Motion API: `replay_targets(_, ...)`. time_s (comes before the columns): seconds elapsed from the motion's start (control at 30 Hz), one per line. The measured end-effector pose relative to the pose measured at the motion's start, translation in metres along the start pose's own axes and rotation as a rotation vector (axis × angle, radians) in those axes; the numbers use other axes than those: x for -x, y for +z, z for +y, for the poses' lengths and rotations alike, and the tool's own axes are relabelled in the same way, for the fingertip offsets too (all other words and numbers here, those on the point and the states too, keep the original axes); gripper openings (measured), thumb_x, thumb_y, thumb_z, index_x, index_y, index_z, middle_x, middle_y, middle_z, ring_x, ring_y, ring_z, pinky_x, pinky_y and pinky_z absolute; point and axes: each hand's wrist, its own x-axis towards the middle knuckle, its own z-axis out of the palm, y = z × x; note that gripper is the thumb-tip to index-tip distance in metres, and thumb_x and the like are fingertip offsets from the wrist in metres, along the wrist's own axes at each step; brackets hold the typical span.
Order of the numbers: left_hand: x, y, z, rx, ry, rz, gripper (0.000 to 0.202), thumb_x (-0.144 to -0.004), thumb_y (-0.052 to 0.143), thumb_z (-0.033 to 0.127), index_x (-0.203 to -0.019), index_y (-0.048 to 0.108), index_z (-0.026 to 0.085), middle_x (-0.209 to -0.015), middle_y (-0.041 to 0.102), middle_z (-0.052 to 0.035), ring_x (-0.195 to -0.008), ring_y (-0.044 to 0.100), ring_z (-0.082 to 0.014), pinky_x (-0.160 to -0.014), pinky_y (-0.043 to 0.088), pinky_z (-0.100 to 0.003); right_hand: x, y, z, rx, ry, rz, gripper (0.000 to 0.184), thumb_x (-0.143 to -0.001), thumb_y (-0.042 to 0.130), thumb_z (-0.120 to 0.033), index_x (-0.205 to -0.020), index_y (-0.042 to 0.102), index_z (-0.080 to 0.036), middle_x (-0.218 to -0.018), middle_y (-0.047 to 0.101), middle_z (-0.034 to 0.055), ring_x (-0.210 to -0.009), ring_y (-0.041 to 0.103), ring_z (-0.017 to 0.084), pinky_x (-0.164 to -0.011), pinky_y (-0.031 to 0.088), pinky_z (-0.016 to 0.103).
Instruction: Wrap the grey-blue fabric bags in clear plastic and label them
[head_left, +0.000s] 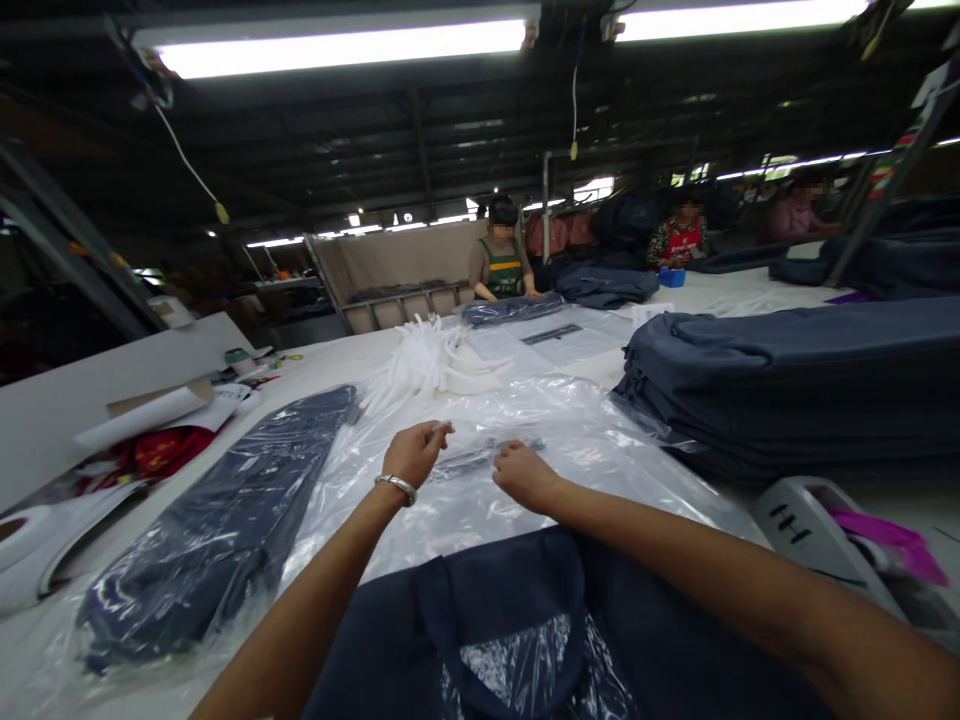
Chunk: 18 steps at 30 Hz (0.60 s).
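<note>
My left hand [416, 452], with a silver bangle at the wrist, is closed in a pinch above a spread of clear plastic bags [600, 500]. My right hand [523, 475] is curled closed a little to the right, over the same plastic. Whatever the fingers of either hand hold is too small or hidden to make out. A dark printed patch [480, 458] shows on the plastic between them. Closest to me, beneath my forearms, lies a navy fabric bag [382, 640] with a looped handle and a clear plastic panel.
On the left lies a navy item in clear plastic [217, 510]. White strips [420, 365] are heaped beyond my hands. Folded navy bags [795, 380] are stacked at right, near a grey plastic holder [799, 520]. Co-workers [504, 265] stand across the table.
</note>
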Motion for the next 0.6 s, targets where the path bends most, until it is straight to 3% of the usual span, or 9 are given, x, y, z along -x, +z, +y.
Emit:
replay_targets(0.1, -0.009, -0.008, -0.003, -0.067, -0.005, 0.114, 0.044, -0.093, 0.037, 0.049, -0.090, 0.072, 0.023, -0.079, 0.071, -0.0007, -0.075, 0.063, -0.0185, -0.069, 0.042, -0.028, 0.015, 0.006, -0.001, -0.088, -0.051, -0.132, 0.012, -0.072, 0.075, -0.018, -0.083, 0.076, -0.024, -0.072, 0.073, -0.0011, -0.070, 0.068, 0.015, -0.069, 0.050, 0.023)
replay_targets(0.2, -0.011, -0.015, -0.003, -0.124, 0.013, 0.193, 0.044, -0.095, 0.033, 0.047, -0.097, 0.070, 0.022, -0.086, 0.072, -0.0028, -0.082, 0.064, -0.0198, -0.073, 0.042, -0.028, 0.038, 0.001, -0.007, -0.144, -0.053, -0.123, 0.020, -0.080, 0.071, -0.033, -0.099, 0.075, -0.026, -0.085, 0.075, -0.0009, -0.076, 0.069, 0.014, -0.068, 0.050, 0.021)
replay_targets(0.3, -0.002, -0.015, 0.006, -0.183, 0.089, 0.183, 0.042, -0.096, 0.035, 0.047, -0.104, 0.069, 0.024, -0.099, 0.071, -0.0042, -0.091, 0.063, -0.0201, -0.075, 0.042, -0.027, 0.056, -0.017, -0.018, -0.132, -0.094, 0.204, 0.028, -0.095, 0.053, -0.028, -0.120, 0.065, -0.024, -0.114, 0.070, 0.0061, -0.106, 0.063, 0.019, -0.090, 0.048, 0.030)
replay_targets(0.37, 0.010, -0.011, 0.013, -0.217, 0.143, 0.142, 0.039, -0.095, 0.038, 0.049, -0.106, 0.069, 0.027, -0.104, 0.070, -0.0035, -0.092, 0.063, -0.0198, -0.072, 0.042, -0.027, 0.062, -0.029, -0.020, -0.034, -0.135, 0.480, 0.040, -0.097, 0.046, -0.019, -0.135, 0.053, -0.030, -0.132, 0.060, 0.0052, -0.125, 0.051, 0.021, -0.107, 0.036, 0.041)
replay_targets(0.43, 0.024, -0.006, 0.016, -0.270, 0.191, 0.098, 0.037, -0.094, 0.042, 0.052, -0.110, 0.067, 0.030, -0.105, 0.070, -0.0027, -0.091, 0.064, -0.0199, -0.069, 0.042, -0.027, 0.065, -0.036, -0.010, 0.110, -0.035, 0.609, 0.057, -0.094, 0.049, -0.014, -0.146, 0.037, -0.033, -0.146, 0.048, 0.0055, -0.136, 0.037, 0.025, -0.115, 0.021, 0.052)
replay_targets(0.5, 0.040, -0.002, 0.012, -0.351, 0.228, 0.053, 0.037, -0.091, 0.047, 0.051, -0.117, 0.063, 0.031, -0.107, 0.068, -0.0032, -0.094, 0.064, -0.0213, -0.067, 0.043, -0.027, 0.070, -0.035, 0.012, 0.201, 0.188, 0.563, 0.069, -0.089, 0.055, -0.012, -0.150, 0.028, -0.028, -0.145, 0.046, 0.0104, -0.134, 0.038, 0.029, -0.113, 0.021, 0.054)
replay_targets(0.6, 0.065, -0.003, -0.014, -0.482, 0.231, -0.049, 0.036, -0.089, 0.053, 0.033, -0.124, 0.056, 0.028, -0.112, 0.065, -0.0057, -0.099, 0.062, -0.0241, -0.072, 0.048, -0.031, 0.087, -0.020, 0.055, 0.238, 0.429, 0.341, 0.067, -0.083, 0.062, -0.012, -0.145, 0.039, -0.019, -0.123, 0.061, 0.0136, -0.111, 0.054, 0.029, -0.098, 0.038, 0.044)
